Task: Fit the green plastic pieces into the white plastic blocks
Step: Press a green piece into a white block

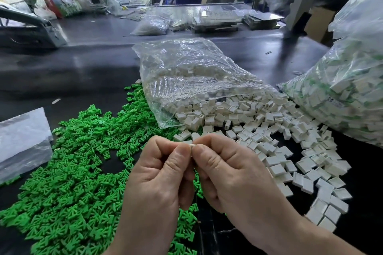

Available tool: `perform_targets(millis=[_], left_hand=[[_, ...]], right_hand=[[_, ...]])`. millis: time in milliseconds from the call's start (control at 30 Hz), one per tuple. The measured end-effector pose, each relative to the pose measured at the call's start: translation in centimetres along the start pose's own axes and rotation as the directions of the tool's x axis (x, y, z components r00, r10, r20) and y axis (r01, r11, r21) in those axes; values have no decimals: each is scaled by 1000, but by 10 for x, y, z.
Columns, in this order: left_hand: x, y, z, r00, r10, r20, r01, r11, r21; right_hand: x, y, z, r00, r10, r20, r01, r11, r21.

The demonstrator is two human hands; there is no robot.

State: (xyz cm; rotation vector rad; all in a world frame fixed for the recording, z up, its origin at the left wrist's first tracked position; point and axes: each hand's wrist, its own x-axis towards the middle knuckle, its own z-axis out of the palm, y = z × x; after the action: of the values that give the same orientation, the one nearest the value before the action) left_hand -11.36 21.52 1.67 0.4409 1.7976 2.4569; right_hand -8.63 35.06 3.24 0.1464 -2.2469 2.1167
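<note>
My left hand [159,174] and my right hand [226,172] meet at the fingertips in the lower middle of the head view. Between the thumbs and forefingers they pinch a small white plastic block [192,147], of which only a sliver shows. Whether a green piece sits in it is hidden by the fingers. A wide heap of green plastic pieces [78,172] covers the dark table to the left. Loose white blocks [290,151] are spread to the right, spilling from an open clear bag [186,80].
At the right edge stands a big clear bag [348,93] stuffed with white blocks that show green. A flat clear bag [22,138] lies at the left. More bags, trays and a metal frame line the far side of the dark table [83,68].
</note>
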Motion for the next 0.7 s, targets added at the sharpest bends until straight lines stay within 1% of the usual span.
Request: perform_targets(millis=[67,100,133,167,200,233,267,300,333,367,400,467,567,633,700], left_hand=[[2,1,-2,1000,24,-11,-23,994,106],[5,2,-5,1000,26,-13,-23,983,185],[7,5,-8,1000,21,-23,-14,968,249],[9,7,-12,999,7,-48,6,963,269],[10,8,-16,998,-15,-68,29,978,208],[10,10,-18,997,-62,-56,66,995,81],[9,12,-17,992,-129,0,129,990,-54],[7,14,-13,976,-201,86,211,967,-142],[3,14,-8,953,-254,165,281,944,-172],[0,13,-4,937,-283,204,319,931,-178],[-3,12,-1,936,-289,200,324,930,-173],[-5,11,3,955,-274,113,290,944,-158],[-3,15,4,980,-197,11,197,980,-31],[-4,18,5,988,-154,-2,154,988,30],[-4,24,8,988,-155,-11,155,987,40]], right_hand=[[1,-2,1,1000,16,16,-17,998,68],[1,-4,1,999,22,31,-24,998,66],[2,-5,0,998,31,53,-32,999,31],[1,-5,-1,996,43,84,-42,999,-15],[0,-5,-1,990,57,128,-50,997,-60],[-2,-5,0,981,70,180,-51,993,-106],[-3,-5,2,970,85,230,-52,987,-149],[-5,-4,6,958,105,267,-58,982,-178],[-7,-3,10,949,123,292,-68,979,-193],[-9,-2,13,944,133,301,-71,976,-207],[-10,-2,15,946,135,295,-69,972,-223],[-10,-3,17,952,123,281,-52,968,-247],[-10,-6,21,961,69,267,5,964,-266],[-10,-6,24,967,46,251,31,956,-293],[-11,-4,26,970,41,241,32,956,-292]])
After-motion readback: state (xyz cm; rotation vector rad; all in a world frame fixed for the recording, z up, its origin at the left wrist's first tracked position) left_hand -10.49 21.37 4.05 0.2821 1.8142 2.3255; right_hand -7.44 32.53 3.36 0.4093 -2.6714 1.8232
